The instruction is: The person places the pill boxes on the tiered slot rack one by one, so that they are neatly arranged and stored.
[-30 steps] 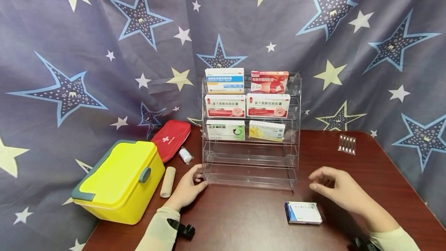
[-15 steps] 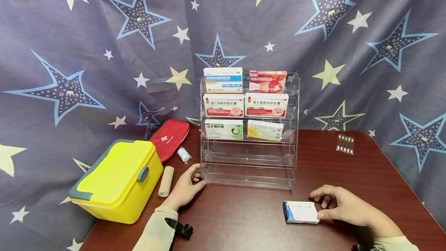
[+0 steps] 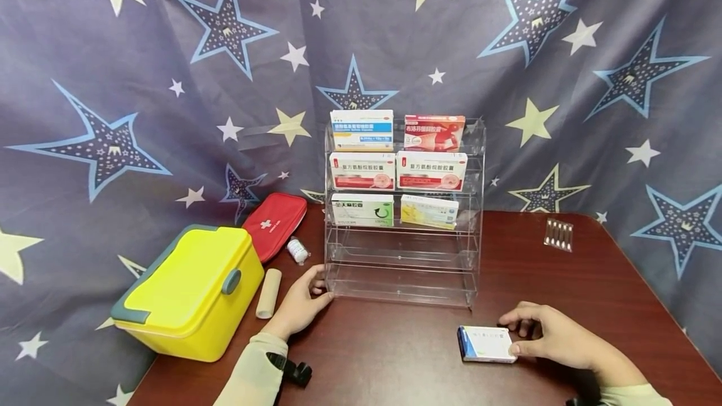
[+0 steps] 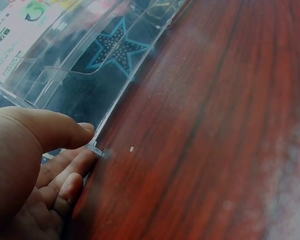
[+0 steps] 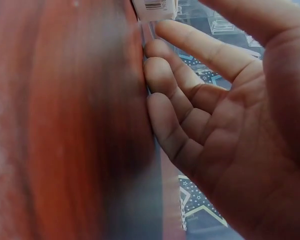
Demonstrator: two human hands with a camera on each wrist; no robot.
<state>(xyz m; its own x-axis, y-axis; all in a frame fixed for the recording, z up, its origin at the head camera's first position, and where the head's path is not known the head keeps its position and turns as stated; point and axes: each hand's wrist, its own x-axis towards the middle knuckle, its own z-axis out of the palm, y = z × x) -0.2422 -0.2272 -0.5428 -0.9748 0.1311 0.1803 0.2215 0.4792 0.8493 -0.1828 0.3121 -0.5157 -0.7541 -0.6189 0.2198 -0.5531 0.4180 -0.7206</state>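
Note:
A clear tiered display rack (image 3: 402,296) stands on the dark red table with medicine boxes on its upper tiers. At its lower front left corner, my left hand (image 3: 300,302) pinches the acrylic between thumb (image 4: 72,131) and fingers. A white and blue medicine box (image 3: 489,344) lies flat on the table in front of the rack's right side. My right hand (image 3: 555,337) has thumb and index finger around the box's right end, other fingers curled beneath the palm. In the right wrist view the box's barcode end (image 5: 155,7) shows at the index fingertip; the thumb tip is out of frame.
On the left stands a yellow lidded case (image 3: 192,293), beside a red first-aid pouch (image 3: 276,225). A wrapped white roll (image 3: 298,250) and a beige roll (image 3: 269,294) lie near my left hand. A packet of cotton swabs (image 3: 558,234) lies at the back right.
My right hand has come down and left to the medicine box, its thumb closing slightly onto the right edge. The left hand stays at the rack; the box has not visibly moved.

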